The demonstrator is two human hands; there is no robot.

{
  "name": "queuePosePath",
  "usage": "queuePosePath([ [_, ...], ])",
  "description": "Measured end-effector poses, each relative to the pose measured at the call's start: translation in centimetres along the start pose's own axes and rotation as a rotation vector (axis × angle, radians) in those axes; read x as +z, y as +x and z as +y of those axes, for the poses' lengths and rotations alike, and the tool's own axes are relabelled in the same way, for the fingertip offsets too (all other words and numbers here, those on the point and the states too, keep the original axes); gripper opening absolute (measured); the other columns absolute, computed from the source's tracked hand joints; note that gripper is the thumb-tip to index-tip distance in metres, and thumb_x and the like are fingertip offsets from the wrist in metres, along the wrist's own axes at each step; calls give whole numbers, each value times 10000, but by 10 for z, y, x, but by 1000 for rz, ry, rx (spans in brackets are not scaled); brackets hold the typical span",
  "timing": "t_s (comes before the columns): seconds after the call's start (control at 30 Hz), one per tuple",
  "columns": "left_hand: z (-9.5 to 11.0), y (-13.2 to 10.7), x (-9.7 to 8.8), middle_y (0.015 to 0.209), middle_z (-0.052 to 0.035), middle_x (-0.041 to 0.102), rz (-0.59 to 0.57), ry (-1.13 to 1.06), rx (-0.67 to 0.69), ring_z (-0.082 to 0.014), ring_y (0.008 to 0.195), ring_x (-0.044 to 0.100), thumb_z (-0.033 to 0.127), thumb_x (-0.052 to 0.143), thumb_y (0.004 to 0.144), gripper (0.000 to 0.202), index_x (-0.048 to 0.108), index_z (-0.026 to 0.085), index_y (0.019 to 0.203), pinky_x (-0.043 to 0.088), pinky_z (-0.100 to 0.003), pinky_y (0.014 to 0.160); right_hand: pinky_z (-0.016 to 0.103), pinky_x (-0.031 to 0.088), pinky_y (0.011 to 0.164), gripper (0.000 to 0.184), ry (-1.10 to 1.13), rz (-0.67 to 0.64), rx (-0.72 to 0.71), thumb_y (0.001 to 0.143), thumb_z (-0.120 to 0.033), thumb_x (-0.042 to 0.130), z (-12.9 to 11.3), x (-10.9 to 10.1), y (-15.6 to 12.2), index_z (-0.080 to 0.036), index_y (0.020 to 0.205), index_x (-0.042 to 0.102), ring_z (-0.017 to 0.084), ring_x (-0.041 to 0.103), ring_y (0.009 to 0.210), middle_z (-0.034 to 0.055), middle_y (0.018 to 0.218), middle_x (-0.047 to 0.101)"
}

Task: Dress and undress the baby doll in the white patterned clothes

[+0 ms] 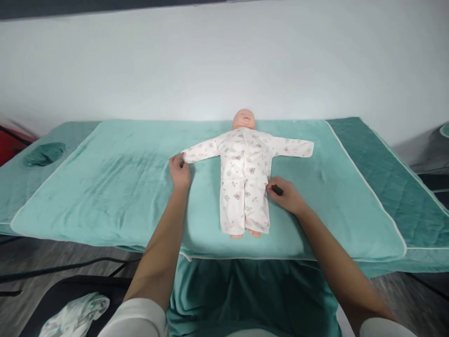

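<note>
A baby doll (244,118) lies face up on the teal mat, its arms stretched out sideways. It wears a white printed baby shirt (245,154) with long sleeves and matching trousers (231,206); its toes show below the trouser legs. At the end of the left-side sleeve, my left hand (180,172) pinches the cuff. My right hand (286,194) is closed at the doll's side, its fingertips on the clothing where shirt hem and trouser waist meet. Which layer they grip, I cannot tell. The other sleeve (294,147) lies flat, and no doll hand shows from it.
The teal mat (140,187) covers a padded bed with a face hole (45,153) at its left end. A white wall (224,61) stands behind. Crumpled printed cloth (79,313) lies on a black seat (45,299) at lower left.
</note>
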State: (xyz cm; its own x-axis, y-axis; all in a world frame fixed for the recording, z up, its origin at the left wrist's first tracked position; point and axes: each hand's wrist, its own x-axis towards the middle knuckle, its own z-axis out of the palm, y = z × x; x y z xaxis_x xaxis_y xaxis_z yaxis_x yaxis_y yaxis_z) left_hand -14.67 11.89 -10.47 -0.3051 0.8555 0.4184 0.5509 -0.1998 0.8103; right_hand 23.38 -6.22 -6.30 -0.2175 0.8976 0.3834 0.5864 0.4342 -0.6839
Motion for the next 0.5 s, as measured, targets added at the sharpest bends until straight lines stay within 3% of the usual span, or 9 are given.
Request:
queuePosePath([
  [0.13, -2, 0, 0, 1226, -94, 618, 11, 8, 15, -188, 978, 658, 86, 521, 780, 445, 704, 187, 1173, 551, -327, 963, 382, 532, 837, 61, -7, 92, -56, 954, -220, 579, 1, 0, -1, -247, 999, 610, 218, 651, 944, 63, 1013, 657],
  [0.27, -1, 0, 1, 1238, -96, 605, 15, 14, 17, -189, 1028, 647, 32, 499, 743, 481, 692, 181, 1158, 548, -316, 970, 412, 530, 893, 99, -36, 206, -84, 976, -225, 574, 4, 1, -2, -253, 1062, 616, 228, 650, 1013, 76, 1047, 675],
  [0.4, 2, -1, 2, 1271, -99, 577, 2, 18, -26, -194, 1086, 634, -25, 469, 683, 520, 688, 171, 1112, 546, -307, 955, 436, 533, 893, 105, -83, 206, -90, 979, -245, 568, 5, 3, -1, -251, 1069, 621, 243, 651, 1015, 90, 1067, 682],
  [0.5, 7, 0, 2, 1255, -115, 580, 2, 26, -38, -214, 1167, 603, -18, 469, 715, 460, 689, 163, 1076, 545, -300, 923, 451, 534, 898, 90, -80, 196, -72, 975, -261, 567, -1, 6, -3, -251, 1048, 620, 250, 644, 1013, 93, 1059, 675],
])
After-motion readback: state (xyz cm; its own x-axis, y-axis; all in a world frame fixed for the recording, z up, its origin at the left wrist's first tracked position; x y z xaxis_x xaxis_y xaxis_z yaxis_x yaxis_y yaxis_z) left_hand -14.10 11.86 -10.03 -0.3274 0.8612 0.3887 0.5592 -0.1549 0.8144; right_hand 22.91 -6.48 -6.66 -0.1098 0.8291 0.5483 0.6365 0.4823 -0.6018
